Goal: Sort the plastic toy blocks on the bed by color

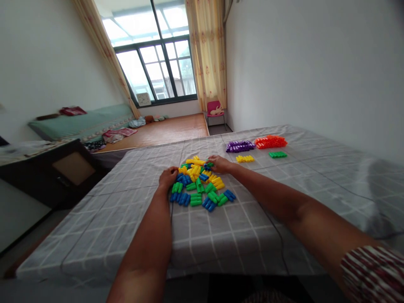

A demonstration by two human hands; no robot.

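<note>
A loose pile of blue, green and yellow plastic tubes (198, 186) lies on the grey checked cloth. My left hand (168, 176) is at the pile's left edge, fingers curled beside yellow and blue pieces; whether it grips one is hidden. At the upper right of the pile, my right hand (217, 163) has its fingers bent over dark blue and green pieces, and its grip is too small to make out. Beyond my right hand are a short row of yellow tubes (245, 159), a purple stack (240, 146), an orange stack (270, 142) and a green row (277, 155).
The cloth-covered table (110, 219) extends on both sides of the pile. At left stands a dark cabinet (59, 172). Behind are a wooden platform (176, 128) with clothes and soft items, a pink chair (213, 110) and a curtained window. A white wall borders the right.
</note>
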